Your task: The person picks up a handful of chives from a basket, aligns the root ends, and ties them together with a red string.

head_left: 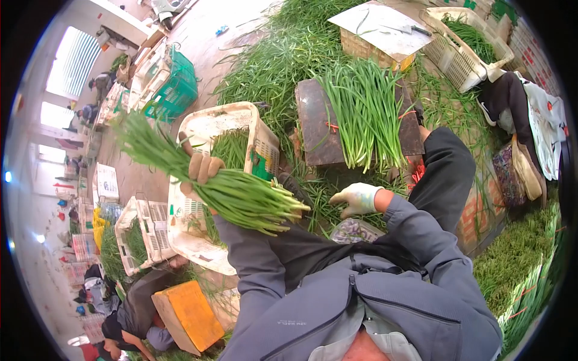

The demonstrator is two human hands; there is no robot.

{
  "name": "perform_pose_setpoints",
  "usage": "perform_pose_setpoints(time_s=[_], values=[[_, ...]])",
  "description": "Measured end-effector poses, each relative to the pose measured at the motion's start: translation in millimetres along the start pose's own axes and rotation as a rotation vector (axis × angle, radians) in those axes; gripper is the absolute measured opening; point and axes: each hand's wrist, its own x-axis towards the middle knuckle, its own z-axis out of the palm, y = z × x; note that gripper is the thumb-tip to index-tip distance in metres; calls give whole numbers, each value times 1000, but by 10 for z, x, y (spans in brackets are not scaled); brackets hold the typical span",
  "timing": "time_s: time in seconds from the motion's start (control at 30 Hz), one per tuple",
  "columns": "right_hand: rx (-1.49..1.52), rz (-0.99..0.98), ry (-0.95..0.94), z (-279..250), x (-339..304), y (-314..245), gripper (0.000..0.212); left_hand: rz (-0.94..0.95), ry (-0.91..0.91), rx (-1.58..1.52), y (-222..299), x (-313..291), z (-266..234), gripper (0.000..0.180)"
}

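My left hand (pixel 203 169), in a tan work glove, is closed round a thick bundle of green chives (pixel 241 195). Its pale stem ends point right toward my lap, while the leafy tips fan out to the upper left. The right hand (pixel 356 199), in a whitish glove, is held above my lap with its fingers extended and apart, and nothing shows in it. Ahead of it, more chives (pixel 367 114) lie in a wide layer on a dark board (pixel 316 135), stems toward me. Red ties (pixel 332 126) rest at the layer's sides.
A white plastic crate (pixel 263 135) with greens stands left of the board. Loose greens (pixel 271 66) are heaped beyond it. A knife (pixel 402 29) lies on a white-topped box (pixel 373 18). An orange-topped box (pixel 194 313) and other people (pixel 129 313) are at the left.
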Motion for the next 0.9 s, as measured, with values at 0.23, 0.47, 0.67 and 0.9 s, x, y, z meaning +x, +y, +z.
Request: perform_pose_setpoints(time_s=[0.23, 0.47, 0.67, 0.9], values=[[613, -71, 479, -252, 635, -918, 36, 51, -112, -180, -259, 113, 77, 102], [508, 172, 386, -76, 237, -357, 25, 45, -118, -152, -132, 78, 124, 91], [686, 9, 420, -271, 191, -616, 45, 56, -85, -146, -193, 69, 119, 91], [694, 7, 439, -209, 93, -986, 14, 96, -35, -84, -153, 79, 140, 84]])
